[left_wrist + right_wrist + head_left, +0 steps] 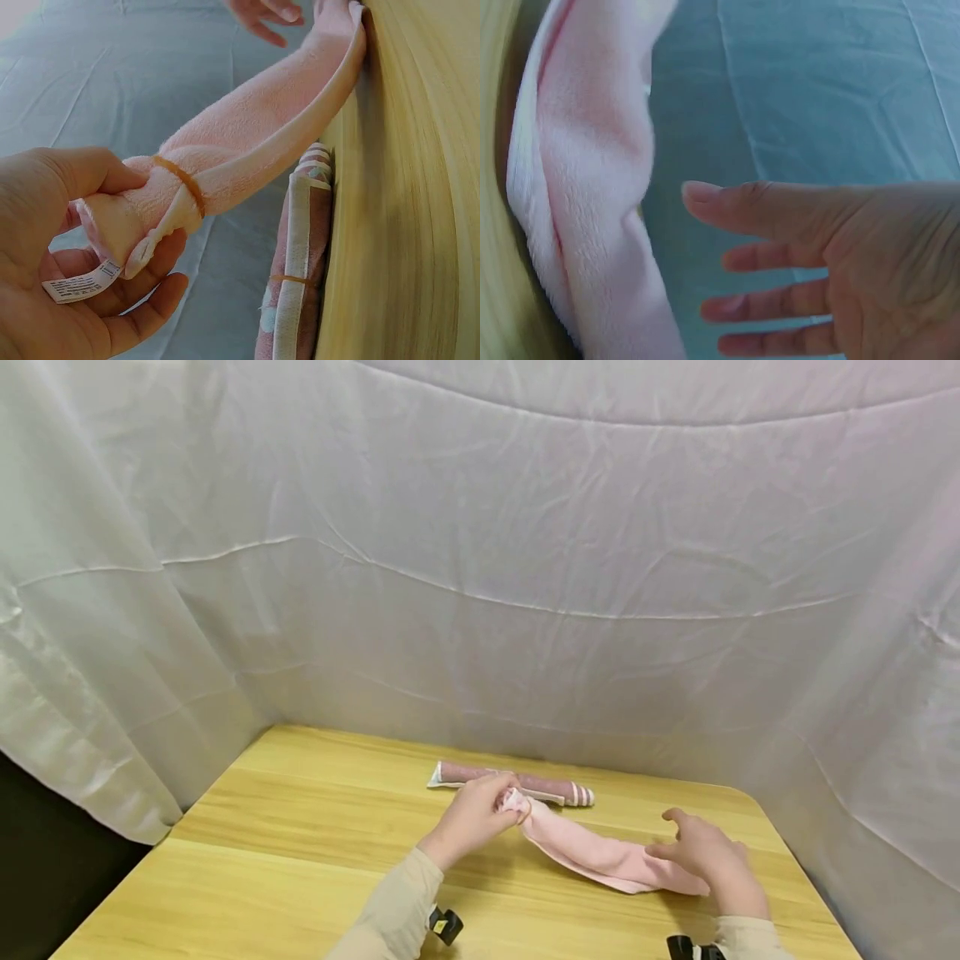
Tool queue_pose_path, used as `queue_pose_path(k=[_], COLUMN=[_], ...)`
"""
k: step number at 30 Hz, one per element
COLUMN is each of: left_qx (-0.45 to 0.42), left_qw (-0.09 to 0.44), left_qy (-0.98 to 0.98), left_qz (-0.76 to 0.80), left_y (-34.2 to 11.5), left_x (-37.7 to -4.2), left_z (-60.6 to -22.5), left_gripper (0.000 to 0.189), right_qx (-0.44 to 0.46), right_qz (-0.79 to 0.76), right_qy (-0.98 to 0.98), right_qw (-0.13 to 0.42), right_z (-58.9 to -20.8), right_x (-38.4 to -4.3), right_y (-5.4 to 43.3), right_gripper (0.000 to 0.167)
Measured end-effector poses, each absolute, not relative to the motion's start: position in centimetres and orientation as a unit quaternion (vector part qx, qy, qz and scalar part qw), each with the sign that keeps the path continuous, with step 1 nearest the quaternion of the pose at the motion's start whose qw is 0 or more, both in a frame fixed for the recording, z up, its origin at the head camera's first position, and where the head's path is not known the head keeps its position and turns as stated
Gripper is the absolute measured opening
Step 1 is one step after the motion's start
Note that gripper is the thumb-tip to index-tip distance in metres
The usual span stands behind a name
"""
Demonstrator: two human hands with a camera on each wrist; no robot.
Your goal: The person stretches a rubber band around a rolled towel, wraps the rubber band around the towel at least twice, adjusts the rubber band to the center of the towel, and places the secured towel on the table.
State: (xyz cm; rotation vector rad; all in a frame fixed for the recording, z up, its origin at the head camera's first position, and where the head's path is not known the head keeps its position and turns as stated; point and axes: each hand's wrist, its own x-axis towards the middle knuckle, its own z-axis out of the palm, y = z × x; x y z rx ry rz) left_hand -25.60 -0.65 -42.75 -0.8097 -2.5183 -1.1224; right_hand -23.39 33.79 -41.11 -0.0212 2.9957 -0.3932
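Observation:
A pink towel (592, 852), rolled lengthwise, slants across the right half of the table. My left hand (476, 814) pinches its near-left end between thumb and fingers and holds that end raised. Round the towel, just past the thumb in the left wrist view, runs an orange rubber band (182, 182). A white printed label (81, 283) sticks out of the held end. Over the towel's other end hovers my right hand (705, 852), fingers spread and apart from the cloth; the right wrist view shows the pink towel (592, 150) beside it, with a gap.
Behind the pink towel lies a mauve rolled towel (468, 772) with white stripes at its right end and a rubber band (292, 280) round it. Pale curtains (525, 610) hang behind the wooden table (247, 860) and at its sides.

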Motion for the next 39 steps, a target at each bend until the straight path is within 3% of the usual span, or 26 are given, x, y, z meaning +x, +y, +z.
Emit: queue_pose_path(k=[14, 23, 26, 30, 39], left_qx=[-0.265, -0.265, -0.268, -0.275, -0.305], left_qw=[0.180, 0.225, 0.236, 0.246, 0.274], left_qy=[-0.854, -0.834, -0.828, -0.820, -0.793], left_qz=[-0.410, -0.429, -0.432, -0.438, -0.450], left_y=[-0.4, -0.2, -0.1, -0.1, 0.2], left_x=[-25.5, -25.1, -25.1, -25.2, -25.1], left_z=[-42.6, -42.6, -42.6, -42.7, -42.9], left_gripper=[0.013, 0.014, 0.014, 0.015, 0.014], right_qx=[-0.063, -0.149, -0.185, -0.214, -0.242], right_qz=[-0.161, -0.228, -0.277, -0.347, -0.470], right_qy=[0.981, 0.926, 0.894, 0.867, 0.827], right_qw=[-0.083, -0.262, -0.299, -0.285, -0.193], right_z=[-39.7, -39.6, -39.6, -39.4, -40.0], right_x=[-23.0, -22.4, -22.2, -21.8, -21.2], right_y=[29.8, 25.9, 24.5, 22.8, 20.8], right_gripper=[0.046, 0.016, 0.013, 0.012, 0.019])
